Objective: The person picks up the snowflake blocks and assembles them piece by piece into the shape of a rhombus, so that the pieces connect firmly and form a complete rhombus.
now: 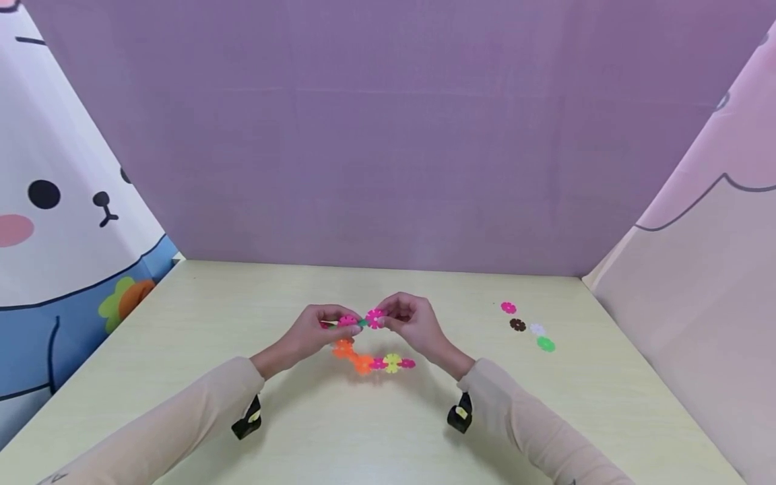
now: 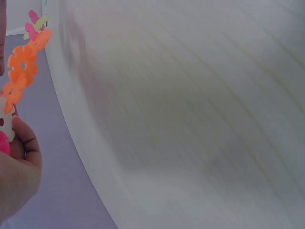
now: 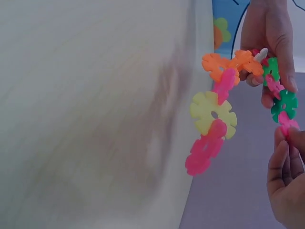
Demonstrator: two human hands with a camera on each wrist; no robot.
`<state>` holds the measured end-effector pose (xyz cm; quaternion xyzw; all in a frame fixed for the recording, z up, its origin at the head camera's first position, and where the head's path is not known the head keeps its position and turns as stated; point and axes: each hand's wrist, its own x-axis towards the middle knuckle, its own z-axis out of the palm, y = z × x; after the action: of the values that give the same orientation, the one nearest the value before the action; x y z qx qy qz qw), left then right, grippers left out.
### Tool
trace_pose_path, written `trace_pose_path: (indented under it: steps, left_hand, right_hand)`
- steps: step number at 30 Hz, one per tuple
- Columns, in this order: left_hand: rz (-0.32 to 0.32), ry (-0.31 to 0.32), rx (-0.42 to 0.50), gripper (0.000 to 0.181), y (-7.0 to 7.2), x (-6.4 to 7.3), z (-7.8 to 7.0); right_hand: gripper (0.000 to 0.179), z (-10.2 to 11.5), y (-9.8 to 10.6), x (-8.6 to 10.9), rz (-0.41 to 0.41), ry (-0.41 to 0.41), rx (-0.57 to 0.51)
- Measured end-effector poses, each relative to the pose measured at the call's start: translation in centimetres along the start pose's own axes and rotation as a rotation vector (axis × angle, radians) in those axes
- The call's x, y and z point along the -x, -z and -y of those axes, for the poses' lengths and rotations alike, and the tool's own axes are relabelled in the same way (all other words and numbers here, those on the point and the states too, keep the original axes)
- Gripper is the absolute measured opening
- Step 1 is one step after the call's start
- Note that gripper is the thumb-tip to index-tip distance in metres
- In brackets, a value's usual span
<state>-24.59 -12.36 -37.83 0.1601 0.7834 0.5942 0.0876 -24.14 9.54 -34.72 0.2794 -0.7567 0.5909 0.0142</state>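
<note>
A chain of flower-shaped interlocking plastic discs hangs between both hands over the table. My left hand (image 1: 303, 337) grips its middle part, around a pink disc (image 1: 347, 320). Between thumb and fingertips, my right hand (image 1: 421, 330) pinches a pink disc (image 1: 374, 318) at one end, against a green disc (image 3: 284, 106). Orange discs (image 1: 364, 364) hang below the left hand, followed by a pink disc, a yellow disc (image 3: 213, 114) and another pink disc (image 3: 206, 149) at the free end. A white disc (image 2: 6, 119) shows near the fingers in the left wrist view.
Loose discs lie on the table (image 1: 364, 431) to the right: a pink one (image 1: 508, 308), a dark brown one (image 1: 518, 325), a white one (image 1: 537, 329) and a green one (image 1: 546, 344). A purple cloth wall (image 1: 388, 135) stands behind, with printed cloths at both sides.
</note>
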Motion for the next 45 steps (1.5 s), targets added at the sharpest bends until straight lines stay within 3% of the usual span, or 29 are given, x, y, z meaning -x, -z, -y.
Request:
trace_pose_path:
  steps: [7,17,21,30,38,45]
  left_hand:
    - [-0.007,0.004,0.019,0.037,0.0,0.0,-0.1]
    - [-0.013,0.004,0.010,0.035,0.3,0.2,0.2]
    - [-0.008,-0.006,0.009,0.035,0.3,0.2,0.5]
    - [-0.012,-0.012,0.003,0.034,0.4,0.3,0.4]
    - [-0.013,-0.010,-0.003,0.033,0.5,0.4,0.5]
    - [-0.006,-0.022,0.005,0.033,0.6,0.3,0.6]
  right_hand:
    - [0.019,-0.1,0.6,0.0,0.026,-0.039,0.044]
    - [0.019,-0.7,3.6,0.9,-0.041,-0.062,0.203]
    - [0.019,-2.0,5.3,1.2,-0.061,-0.070,0.275]
    - [0.017,-7.4,10.7,2.1,-0.132,-0.102,0.452]
    - [0.019,-8.7,15.0,3.5,-0.169,-0.114,0.581]
    - [0.020,-9.4,17.9,4.7,-0.150,-0.097,0.668]
